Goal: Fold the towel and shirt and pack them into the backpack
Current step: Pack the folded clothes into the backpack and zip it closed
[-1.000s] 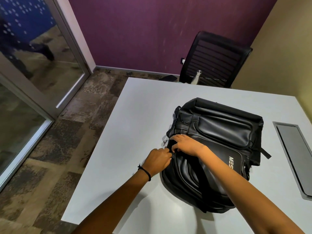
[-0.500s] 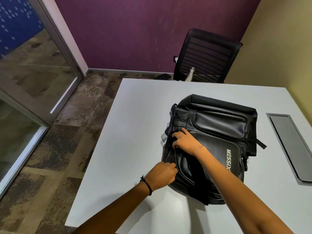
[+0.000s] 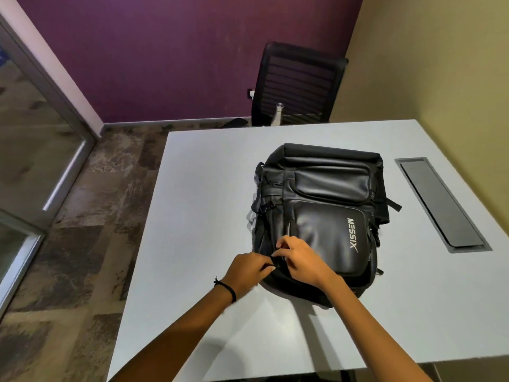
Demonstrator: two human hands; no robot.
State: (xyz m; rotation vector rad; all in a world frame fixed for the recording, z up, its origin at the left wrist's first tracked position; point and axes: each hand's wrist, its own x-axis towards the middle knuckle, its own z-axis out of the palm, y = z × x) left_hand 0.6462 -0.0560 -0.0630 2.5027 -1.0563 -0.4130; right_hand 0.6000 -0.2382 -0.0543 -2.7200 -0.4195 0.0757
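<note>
The black backpack (image 3: 325,210) bears the only readable mark: the brand word "MESSIX" in pale letters (running sideways) on its lower front panel.

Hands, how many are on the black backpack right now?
2. The left hand pinches the black leather-look backpack at its near left edge; the right hand grips it just beside.

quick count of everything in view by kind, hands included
backpack: 1
hands: 2, left hand and right hand
table: 1
chair: 1
bottle: 1
wristband: 1
cable panel: 1
total: 8
</note>
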